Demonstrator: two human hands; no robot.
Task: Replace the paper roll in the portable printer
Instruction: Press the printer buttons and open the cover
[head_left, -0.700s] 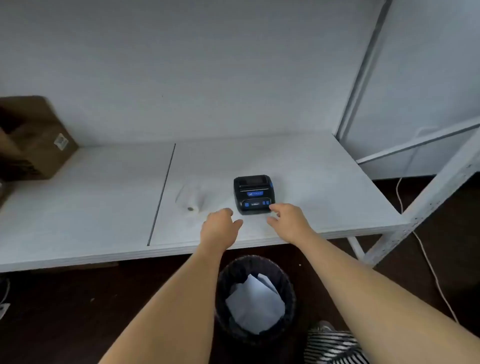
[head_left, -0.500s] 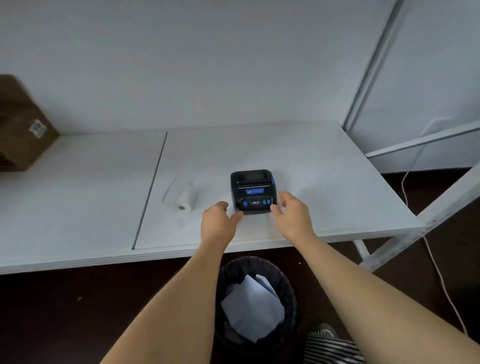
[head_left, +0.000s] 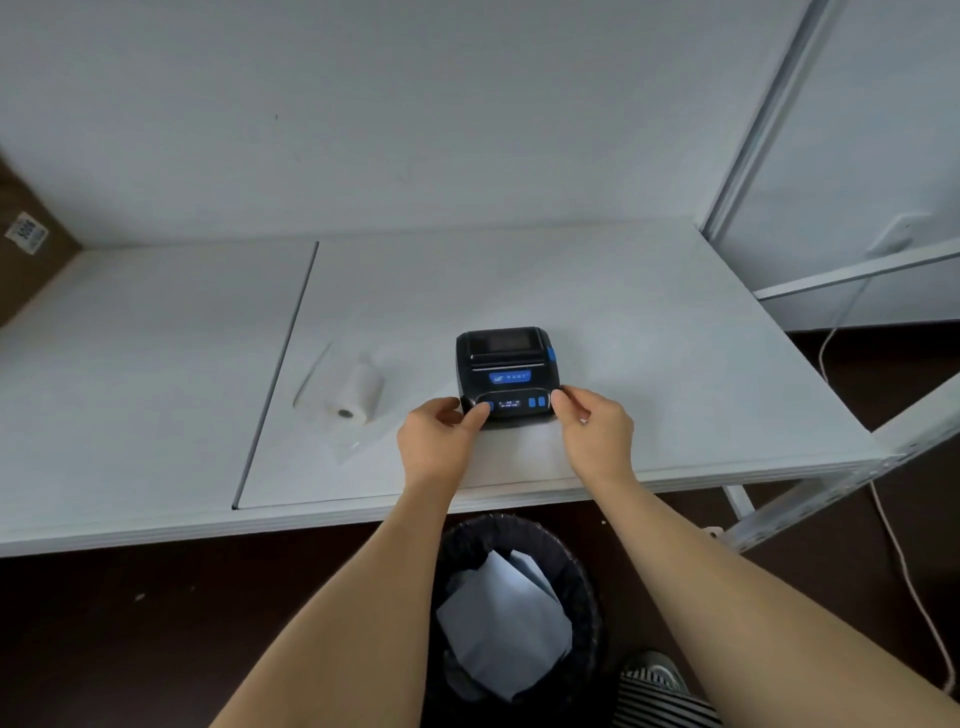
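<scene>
The printer (head_left: 508, 375) sits flat on the white surface (head_left: 649, 332), its lid down and its blue buttons facing the person. The left hand (head_left: 436, 441) grips the printer's near left corner, thumb on the front panel, fingers curled at the side. The right hand (head_left: 592, 431) grips the near right corner the same way, thumb tip against the front edge. The two hands are apart, one on each side of the printer. A paper roll (head_left: 357, 395) lies on its side just left of the printer, not touching it, on a clear plastic wrapper. Below the printer, under the surface's front edge, a black bin (head_left: 576, 571) stands on the floor with white paper inside. A brown cardboard box (head_left: 26, 249) sits far left of the printer.
</scene>
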